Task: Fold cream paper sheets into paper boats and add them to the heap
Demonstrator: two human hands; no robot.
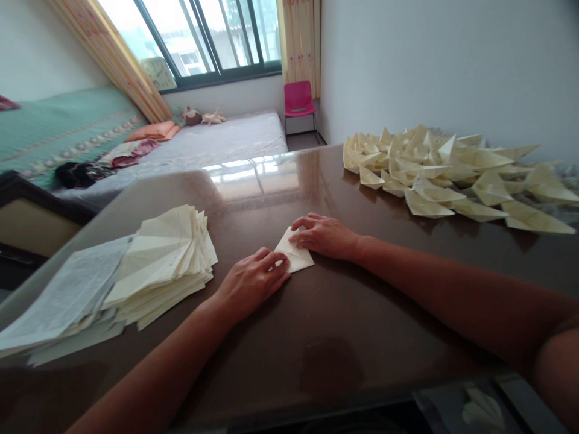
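**Both hands flat on a folded sheet**

While my arms reach in from the near edge of the table (pixel 316 313), a small folded paper (pixel 296 256) lies between my two hands and partly under both. My left hand (pixel 253 280) rests palm down on its near left corner, fingers lightly spread and pressing flat. My right hand (pixel 325 236) lies over its far right edge, fingers stretched toward the left and held close together, also pressing down rather than pinching.

Well to the left of my left hand sits a fanned stack of paper (pixel 158 265), its lower left end running out of view. Far beyond my right hand, a heap of folded paper shapes (pixel 452 175) spreads toward the right edge, where it is cut off.

How the paper is creased under my palms I cannot make out, since my fingers cover much of it. Print on the leftmost sheets is too blurred to read.
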